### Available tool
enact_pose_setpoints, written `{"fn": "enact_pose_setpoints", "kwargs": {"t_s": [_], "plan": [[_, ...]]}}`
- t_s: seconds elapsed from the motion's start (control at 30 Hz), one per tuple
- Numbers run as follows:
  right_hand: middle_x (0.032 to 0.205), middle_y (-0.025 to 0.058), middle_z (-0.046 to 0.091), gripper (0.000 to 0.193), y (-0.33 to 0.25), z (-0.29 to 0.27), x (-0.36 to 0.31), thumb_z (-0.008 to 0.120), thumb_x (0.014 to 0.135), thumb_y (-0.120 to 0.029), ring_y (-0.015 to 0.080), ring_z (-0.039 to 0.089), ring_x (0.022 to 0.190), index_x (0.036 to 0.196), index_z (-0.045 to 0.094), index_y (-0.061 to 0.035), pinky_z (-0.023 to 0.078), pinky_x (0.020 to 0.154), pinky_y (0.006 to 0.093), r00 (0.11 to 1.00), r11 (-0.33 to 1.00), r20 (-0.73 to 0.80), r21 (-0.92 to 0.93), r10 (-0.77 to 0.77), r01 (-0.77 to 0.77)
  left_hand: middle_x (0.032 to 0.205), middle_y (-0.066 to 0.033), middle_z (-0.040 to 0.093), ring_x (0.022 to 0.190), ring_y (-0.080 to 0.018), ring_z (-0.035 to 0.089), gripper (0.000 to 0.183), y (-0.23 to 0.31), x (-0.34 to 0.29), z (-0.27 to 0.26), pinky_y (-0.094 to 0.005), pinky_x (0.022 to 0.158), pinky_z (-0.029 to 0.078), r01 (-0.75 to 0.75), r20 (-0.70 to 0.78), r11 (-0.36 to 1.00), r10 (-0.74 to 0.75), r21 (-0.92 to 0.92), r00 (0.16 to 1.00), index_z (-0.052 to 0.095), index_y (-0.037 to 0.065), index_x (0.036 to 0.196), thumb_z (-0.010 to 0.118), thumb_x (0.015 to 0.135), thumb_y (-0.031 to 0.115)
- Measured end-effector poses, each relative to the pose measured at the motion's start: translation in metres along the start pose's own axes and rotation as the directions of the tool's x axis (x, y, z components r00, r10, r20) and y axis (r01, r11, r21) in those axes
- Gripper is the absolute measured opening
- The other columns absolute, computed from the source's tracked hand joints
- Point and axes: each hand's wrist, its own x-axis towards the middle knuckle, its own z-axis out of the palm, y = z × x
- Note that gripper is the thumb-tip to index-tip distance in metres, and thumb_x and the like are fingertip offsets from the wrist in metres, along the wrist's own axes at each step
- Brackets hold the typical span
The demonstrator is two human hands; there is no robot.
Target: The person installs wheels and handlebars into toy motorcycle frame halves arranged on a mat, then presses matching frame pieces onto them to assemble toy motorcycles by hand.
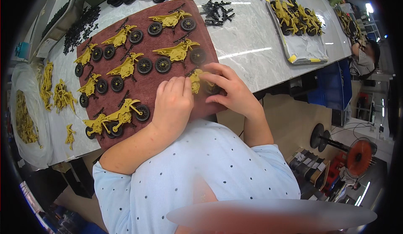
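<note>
Light blue dotted shirt (218, 167) fills the bottom. At far left, yellow loose parts (54, 95) lie on the marble table (252, 37); next, finished toy motorbikes (121, 116) stand on a dark red mat (147, 87). Left hand (173, 102) and right hand (228, 91) both pinch one yellow toy motorbike (196, 82) at the mat's right edge.

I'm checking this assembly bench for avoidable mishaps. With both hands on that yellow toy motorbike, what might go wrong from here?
1. The left hand and right hand work the yellow toy motorbike right beside finished motorbikes on the red mat; a slip could knock them over.
2. The work sits near the table edge, so a dropped piece may fall to the floor.
3. The fingers hide most of the bike, so a misfit part might go unnoticed.
</note>
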Motion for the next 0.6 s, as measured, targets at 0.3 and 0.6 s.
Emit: {"fn": "enact_pose_setpoints", "kwargs": {"t_s": [0.3, 0.6], "plan": [[0.102, 0.0074, 0.064, 0.037, 0.001, 0.020, 0.019, 0.074, 0.067, 0.002, 0.0227, 0.060, 0.100, 0.101, 0.063, -0.0043, 0.049, 0.084, 0.0322, 0.980, 0.971, -0.151, 0.181, -0.128, 0.154, 0.089, -0.0136, 0.062, 0.079, -0.0272, 0.061, 0.037, -0.014, 0.005, -0.014, -0.0364, 0.075, 0.046, 0.048, 0.046, 0.970, -0.038, -0.238, 0.998, 0.060, -0.002, 0.104, 0.066, 0.068, 0.005], [0.104, 0.0074, 0.066, 0.035, -0.003, 0.030, 0.017, 0.067, 0.075, 0.007, 0.0155, 0.064, 0.093, 0.107, 0.061, -0.0062, 0.051, 0.078, 0.0248, 0.979, 0.967, -0.184, 0.251, 0.093, -0.044, 0.096, -0.0137, 0.064, 0.081, -0.0285, 0.061, 0.042, -0.024, 0.000, -0.009, -0.0362, 0.079, 0.048, 0.008, -0.037, 0.958, -0.020, -0.286, 0.999, 0.061, 0.000, 0.108, 0.072, 0.070, 0.012]]}}
